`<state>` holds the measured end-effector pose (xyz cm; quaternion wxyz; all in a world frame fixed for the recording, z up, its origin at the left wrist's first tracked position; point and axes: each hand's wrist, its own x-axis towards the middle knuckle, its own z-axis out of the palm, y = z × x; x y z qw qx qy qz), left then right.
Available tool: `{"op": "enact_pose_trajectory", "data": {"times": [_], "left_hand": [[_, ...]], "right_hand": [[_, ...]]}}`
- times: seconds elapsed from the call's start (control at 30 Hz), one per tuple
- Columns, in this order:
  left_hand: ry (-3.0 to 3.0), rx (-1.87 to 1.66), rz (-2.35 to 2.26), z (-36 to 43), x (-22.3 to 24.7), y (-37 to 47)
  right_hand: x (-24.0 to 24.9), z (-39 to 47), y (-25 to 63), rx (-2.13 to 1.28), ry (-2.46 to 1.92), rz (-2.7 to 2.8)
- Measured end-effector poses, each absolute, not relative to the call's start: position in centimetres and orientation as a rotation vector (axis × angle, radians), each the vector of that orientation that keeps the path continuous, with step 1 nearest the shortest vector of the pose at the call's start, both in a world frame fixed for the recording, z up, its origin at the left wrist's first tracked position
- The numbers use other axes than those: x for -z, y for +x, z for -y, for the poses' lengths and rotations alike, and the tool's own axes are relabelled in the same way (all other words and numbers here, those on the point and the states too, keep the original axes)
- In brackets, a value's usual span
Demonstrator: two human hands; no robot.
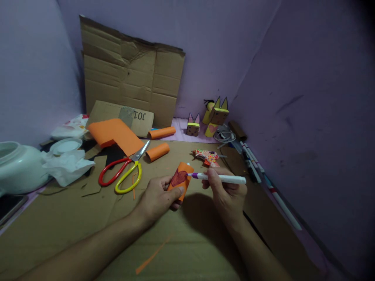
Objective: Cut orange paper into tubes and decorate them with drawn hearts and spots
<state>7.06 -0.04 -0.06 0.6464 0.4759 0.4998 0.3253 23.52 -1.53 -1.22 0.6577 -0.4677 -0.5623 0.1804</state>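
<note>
My left hand (159,196) is closed round an orange paper roll (182,190), its thumb lying across the lower part. A dark red-purple heart shape (179,178) covers the roll's upper face. Between the fingers of my right hand (227,191) is a white marker (231,179), whose purple tip end points left and meets the right edge of the heart. Two more orange rolls, one nearer (158,152) and one farther back (162,132), lie beyond my left hand.
Scissors (136,158) with red and yellow handles lie left, by an orange sheet (115,132). A white pot (22,168) stands far left. Cardboard animal figures (193,128) stand at the back. Markers (252,164) line the right side; a patterned glue gun-like object (207,156) lies mid-table.
</note>
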Motion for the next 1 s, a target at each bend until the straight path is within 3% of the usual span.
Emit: {"op": "enact_pose_trajectory", "data": {"times": [1.0], "left_hand": [[1.064,-0.762,-1.142,-0.06,0.08,7.17]], "right_hand": [[0.99,1.65,23.36,-0.375,-1.05,1.346]]}}
